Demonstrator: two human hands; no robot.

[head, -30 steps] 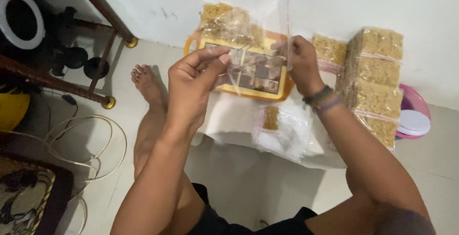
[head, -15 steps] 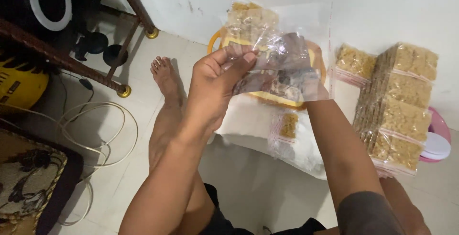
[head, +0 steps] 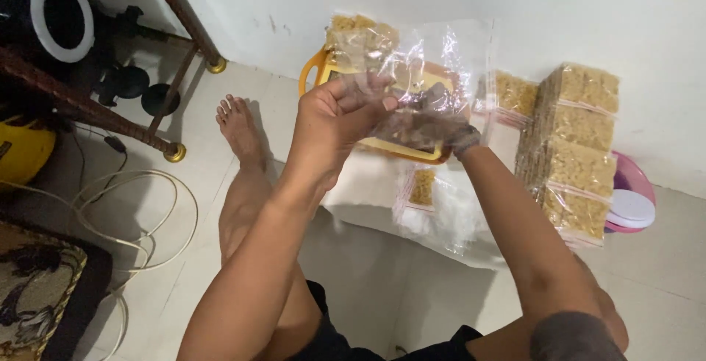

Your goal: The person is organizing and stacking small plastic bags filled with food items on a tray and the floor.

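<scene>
Head view: the left hand (head: 342, 115) pinches the edge of a clear plastic bag (head: 441, 74) held up at twelve o'clock. The right hand (head: 430, 122) is pushed inside it, its grip blurred by the film. At three o'clock stands a stack of filled bags (head: 573, 144) of yellow snack with pink seal strips; behind the bag lies an orange tray (head: 312, 74). Since half a second ago the bag sits slightly lower and left.
</scene>
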